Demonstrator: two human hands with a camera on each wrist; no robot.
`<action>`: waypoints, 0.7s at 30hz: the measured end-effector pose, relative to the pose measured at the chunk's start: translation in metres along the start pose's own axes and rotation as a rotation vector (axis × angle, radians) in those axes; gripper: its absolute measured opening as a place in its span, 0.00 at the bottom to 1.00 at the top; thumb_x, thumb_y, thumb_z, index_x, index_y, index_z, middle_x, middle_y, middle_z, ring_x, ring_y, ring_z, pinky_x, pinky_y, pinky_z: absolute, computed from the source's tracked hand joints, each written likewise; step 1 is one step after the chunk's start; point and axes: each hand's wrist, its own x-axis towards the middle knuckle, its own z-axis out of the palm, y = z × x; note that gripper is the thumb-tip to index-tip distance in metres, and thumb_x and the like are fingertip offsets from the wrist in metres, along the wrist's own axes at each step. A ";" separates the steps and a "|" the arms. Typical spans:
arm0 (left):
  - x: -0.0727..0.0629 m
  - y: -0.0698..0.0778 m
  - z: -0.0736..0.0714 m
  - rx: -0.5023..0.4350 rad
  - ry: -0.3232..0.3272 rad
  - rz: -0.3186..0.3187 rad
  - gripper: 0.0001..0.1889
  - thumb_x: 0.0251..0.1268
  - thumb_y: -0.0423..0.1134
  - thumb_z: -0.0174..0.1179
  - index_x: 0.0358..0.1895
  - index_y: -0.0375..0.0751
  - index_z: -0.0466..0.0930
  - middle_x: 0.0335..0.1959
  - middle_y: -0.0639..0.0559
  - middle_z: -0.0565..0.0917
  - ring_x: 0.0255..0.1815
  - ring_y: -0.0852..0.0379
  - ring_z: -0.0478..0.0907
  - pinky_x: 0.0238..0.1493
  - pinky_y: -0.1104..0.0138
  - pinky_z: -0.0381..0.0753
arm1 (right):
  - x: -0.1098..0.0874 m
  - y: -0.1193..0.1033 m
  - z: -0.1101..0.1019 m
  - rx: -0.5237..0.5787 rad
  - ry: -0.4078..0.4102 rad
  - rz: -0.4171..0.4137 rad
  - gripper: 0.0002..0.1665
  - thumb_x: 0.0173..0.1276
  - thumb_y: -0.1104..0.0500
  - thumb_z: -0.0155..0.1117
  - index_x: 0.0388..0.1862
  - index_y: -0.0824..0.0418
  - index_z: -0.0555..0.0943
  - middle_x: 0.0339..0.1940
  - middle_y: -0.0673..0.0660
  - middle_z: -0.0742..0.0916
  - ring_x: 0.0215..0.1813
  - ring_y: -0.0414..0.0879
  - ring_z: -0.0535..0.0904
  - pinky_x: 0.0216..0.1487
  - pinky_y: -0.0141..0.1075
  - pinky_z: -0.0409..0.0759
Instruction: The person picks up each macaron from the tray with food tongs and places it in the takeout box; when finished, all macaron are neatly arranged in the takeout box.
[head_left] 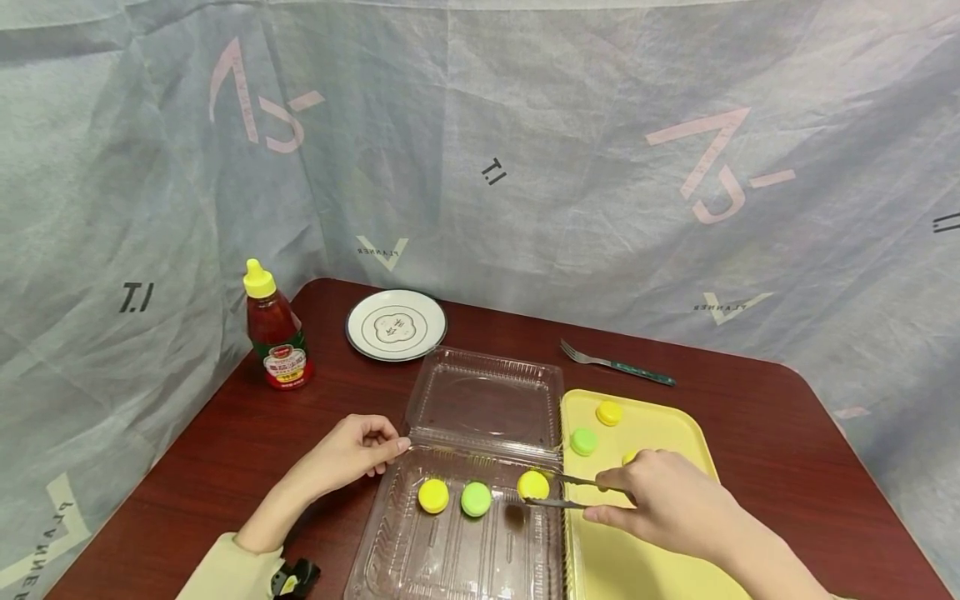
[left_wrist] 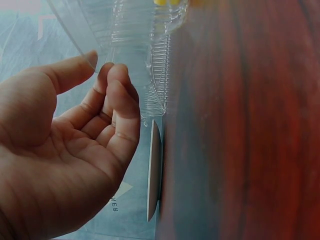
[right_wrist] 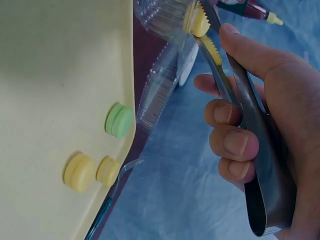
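1. The right hand (head_left: pixel 663 504) grips metal tongs (right_wrist: pixel 270 175); their tips hold a yellow macaron (head_left: pixel 533 485) above the clear container (head_left: pixel 450 567);
2. The left hand (head_left: pixel 351 454) pinches the container's edge;
3. Another yellow macaron (head_left: pixel 433 496) and a green macaron (head_left: pixel 476 499) lie inside; more macarons (head_left: pixel 583 442) sit on the yellow tray (head_left: pixel 637 558).

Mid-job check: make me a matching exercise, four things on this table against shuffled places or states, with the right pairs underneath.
1. sauce bottle
2. tongs
3. fork
4. clear container

A. lying beyond the yellow tray
B. open, touched by the left hand
C. standing left of the white plate
D. held in the right hand

Pairs: 1-C, 2-D, 3-A, 4-B
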 end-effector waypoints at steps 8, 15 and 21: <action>-0.001 0.000 0.000 0.016 0.004 -0.012 0.12 0.68 0.43 0.65 0.32 0.37 0.81 0.19 0.50 0.78 0.22 0.56 0.75 0.23 0.66 0.77 | 0.006 -0.006 0.005 0.032 -0.063 0.010 0.26 0.63 0.39 0.71 0.17 0.43 0.65 0.17 0.33 0.53 0.21 0.28 0.47 0.21 0.26 0.53; 0.000 0.001 0.001 0.005 0.000 0.002 0.11 0.69 0.41 0.64 0.33 0.36 0.81 0.19 0.50 0.77 0.22 0.55 0.74 0.22 0.66 0.76 | 0.010 -0.012 0.008 0.025 -0.037 -0.012 0.32 0.62 0.38 0.71 0.15 0.44 0.59 0.19 0.34 0.50 0.22 0.28 0.44 0.21 0.25 0.50; 0.000 0.000 0.001 0.008 0.003 -0.006 0.11 0.70 0.41 0.63 0.34 0.36 0.81 0.19 0.50 0.77 0.22 0.55 0.74 0.22 0.66 0.76 | 0.012 -0.014 0.010 0.034 -0.100 0.017 0.25 0.63 0.36 0.69 0.16 0.43 0.69 0.15 0.32 0.55 0.19 0.28 0.50 0.20 0.27 0.58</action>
